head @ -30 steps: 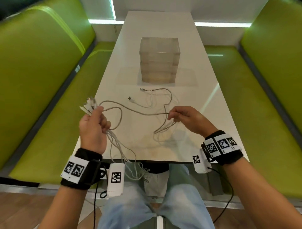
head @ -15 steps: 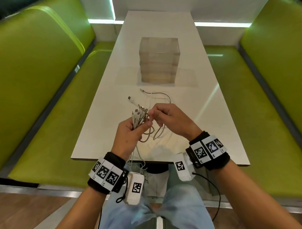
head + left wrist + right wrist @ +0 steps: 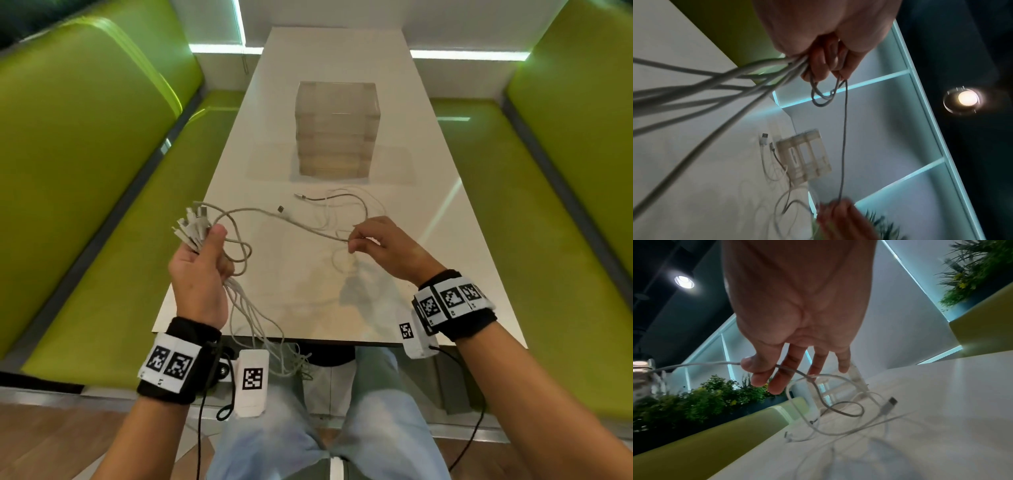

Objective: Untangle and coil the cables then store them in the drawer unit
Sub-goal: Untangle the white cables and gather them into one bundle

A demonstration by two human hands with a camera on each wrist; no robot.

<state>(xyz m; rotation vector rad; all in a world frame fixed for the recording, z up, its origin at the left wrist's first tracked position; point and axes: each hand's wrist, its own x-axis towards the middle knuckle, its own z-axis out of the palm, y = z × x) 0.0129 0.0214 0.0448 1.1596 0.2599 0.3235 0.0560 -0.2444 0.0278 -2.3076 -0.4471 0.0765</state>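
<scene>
both grips (image 3: pixel 197 270) (image 3: pixel 383 246) fisted on cables (image 3: pixel 274 217)

This looks like a booth in a café or an office break room. A long white table (image 3: pixel 342 85) stands between two green padded benches, one bench (image 3: pixel 85 171) on the left and another bench (image 3: pixel 565 164) on the right, like seats in a diner. Bright light strips (image 3: pixel 469 54) glow along the white wall. Green plants (image 3: pixel 701 399) grow in a dark box behind the seats, and a round lamp (image 3: pixel 684 281) shines from the dark ceiling.
</scene>
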